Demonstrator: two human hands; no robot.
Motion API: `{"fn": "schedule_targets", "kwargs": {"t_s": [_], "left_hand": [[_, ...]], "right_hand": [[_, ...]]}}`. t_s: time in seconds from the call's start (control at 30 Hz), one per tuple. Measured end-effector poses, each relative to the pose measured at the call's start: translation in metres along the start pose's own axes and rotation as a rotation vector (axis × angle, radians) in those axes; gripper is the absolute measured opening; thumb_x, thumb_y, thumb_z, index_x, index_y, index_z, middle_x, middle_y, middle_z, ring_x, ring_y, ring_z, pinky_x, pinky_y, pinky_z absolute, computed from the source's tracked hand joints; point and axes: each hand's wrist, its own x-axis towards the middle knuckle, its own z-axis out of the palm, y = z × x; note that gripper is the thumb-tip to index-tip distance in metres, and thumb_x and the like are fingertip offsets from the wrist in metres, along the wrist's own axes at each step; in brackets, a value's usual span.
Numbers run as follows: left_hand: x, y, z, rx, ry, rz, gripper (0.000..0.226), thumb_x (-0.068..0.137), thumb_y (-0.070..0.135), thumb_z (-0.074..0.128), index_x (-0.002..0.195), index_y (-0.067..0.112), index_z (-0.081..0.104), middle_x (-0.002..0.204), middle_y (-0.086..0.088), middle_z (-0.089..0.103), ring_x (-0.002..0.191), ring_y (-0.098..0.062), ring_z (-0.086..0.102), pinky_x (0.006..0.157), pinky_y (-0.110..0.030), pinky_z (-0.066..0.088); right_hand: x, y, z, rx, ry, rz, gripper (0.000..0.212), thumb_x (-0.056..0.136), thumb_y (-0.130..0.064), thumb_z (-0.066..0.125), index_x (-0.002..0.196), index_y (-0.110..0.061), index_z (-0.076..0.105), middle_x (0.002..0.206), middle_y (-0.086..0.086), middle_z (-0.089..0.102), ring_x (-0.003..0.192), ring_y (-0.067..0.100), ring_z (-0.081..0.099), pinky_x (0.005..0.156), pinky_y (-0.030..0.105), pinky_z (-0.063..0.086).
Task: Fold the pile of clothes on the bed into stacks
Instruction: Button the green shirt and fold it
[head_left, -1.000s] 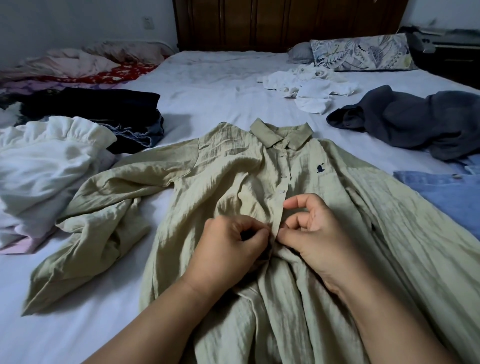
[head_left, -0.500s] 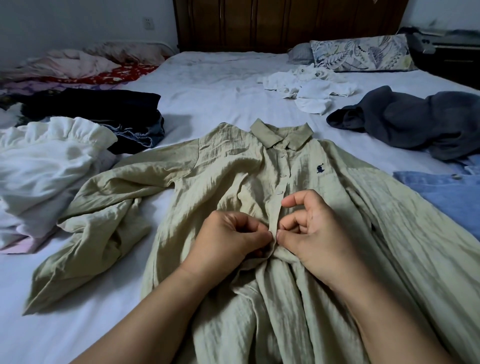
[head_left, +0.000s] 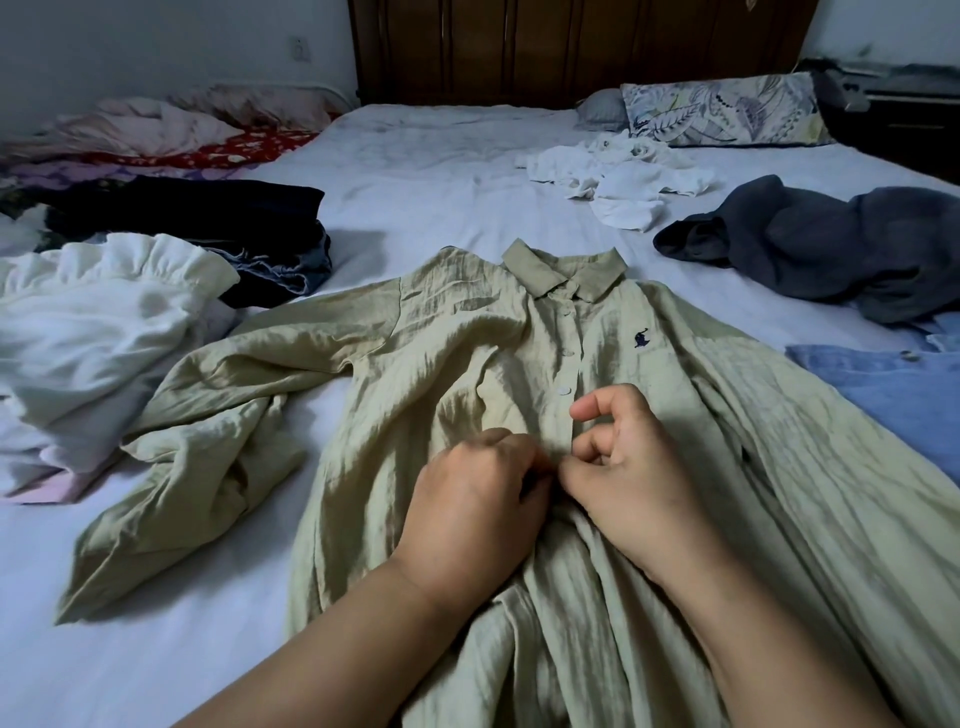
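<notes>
A pale green button-up shirt lies face up on the white bed, collar away from me, its left sleeve crumpled toward the left. My left hand and my right hand meet at the shirt's button placket around mid-chest. Each pinches the placket fabric between thumb and fingertips, knuckles almost touching. My right index finger is raised and curled above the cloth. The button under my fingers is hidden.
A white ruffled garment lies at left beside a dark folded stack. At right lie a dark grey garment and blue denim. White clothes and a leaf-print pillow sit near the headboard.
Both hands stay at the placket. My left hand has closed tighter and turned its knuckles up; my right hand shifted slightly along the placket.
</notes>
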Motion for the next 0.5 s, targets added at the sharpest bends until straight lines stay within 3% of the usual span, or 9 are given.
{"fn": "schedule_targets", "kwargs": {"t_s": [0.2,0.33,0.4,0.5], "left_hand": [[0.001,-0.003,-0.004,-0.232,-0.014,-0.153,0.006,0.082,0.025,0.068,0.084,0.023,0.074,0.078,0.009,0.07,0.074,-0.002,0.064,0.07,-0.025,0.051],[0.008,-0.007,-0.011,-0.561,-0.16,-0.413,0.012,0.085,0.017,0.066,0.076,0.01,0.069,0.052,0.009,0.057,0.043,-0.001,0.046,0.047,-0.015,0.036],[0.01,-0.006,-0.015,-0.674,-0.237,-0.504,0.016,0.088,0.014,0.064,0.076,0.003,0.066,0.051,0.0,0.051,0.041,-0.007,0.039,0.044,-0.016,0.032],[0.01,-0.006,-0.019,-0.614,-0.274,-0.449,0.018,0.089,0.017,0.064,0.08,0.002,0.067,0.059,-0.003,0.057,0.045,-0.007,0.044,0.045,-0.014,0.035]], "right_hand": [[-0.002,0.004,0.002,-0.05,0.007,-0.132,0.042,0.078,0.004,0.058,0.09,-0.033,0.041,0.061,-0.005,0.046,0.05,0.009,0.041,0.056,0.028,0.037],[-0.008,-0.005,0.0,-0.36,-0.075,-0.468,0.04,0.085,-0.002,0.05,0.107,-0.032,0.035,0.072,-0.015,0.041,0.063,0.002,0.044,0.057,0.02,0.036],[-0.009,-0.011,0.0,-0.473,-0.081,-0.552,0.04,0.086,-0.004,0.047,0.116,-0.028,0.035,0.08,-0.014,0.043,0.07,0.007,0.048,0.061,0.016,0.034],[-0.01,-0.019,-0.009,-0.568,-0.094,-0.405,0.038,0.091,-0.007,0.053,0.124,-0.023,0.042,0.084,-0.009,0.052,0.074,0.01,0.055,0.062,0.018,0.041]]}}
